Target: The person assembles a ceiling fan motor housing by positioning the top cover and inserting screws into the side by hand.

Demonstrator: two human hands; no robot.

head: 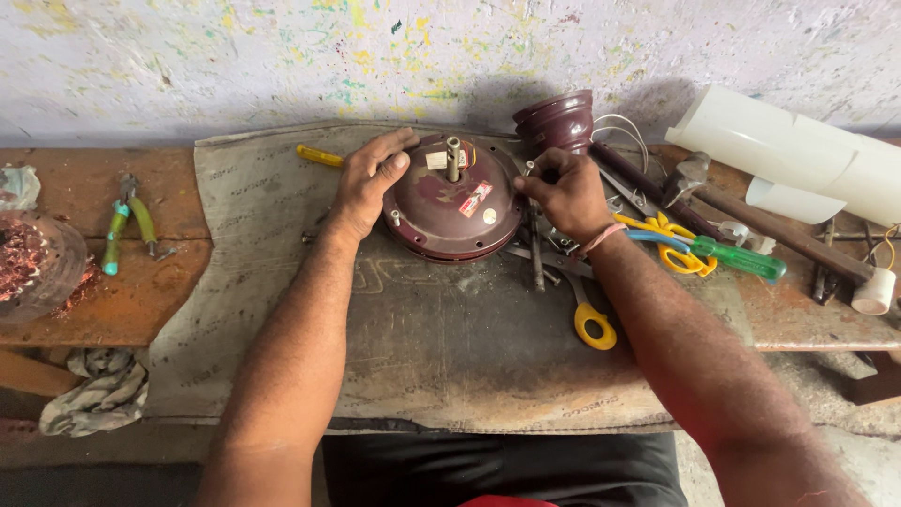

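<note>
Item: maroon fan motor housing (450, 208), domed, shaft up, sat at the far middle of a worn grey mat (450, 347) spread over the wooden bench (131, 300), apparently to stop it sliding and to catch small parts.

Left hand (371, 178): lay spread over the housing's left rim, fingers loosely curled, pressing rather than gripping, seemingly to steady it.

Right hand (563, 192): at the housing's right edge, fingertips pinched closed on something small at the rim; what it was could not be told.

Nearby, within reach on the right: yellow-handled scissors (671, 246), green-handled screwdriver (737, 258), hammer (751, 211), maroon cup-shaped cover (556, 122), white rolled sheet (798, 155).

Left side: green-handled pliers (127, 221), bowl of copper wire (33, 263), rag (99, 390). Yellow-handled tool (319, 156) behind the left hand.
</note>
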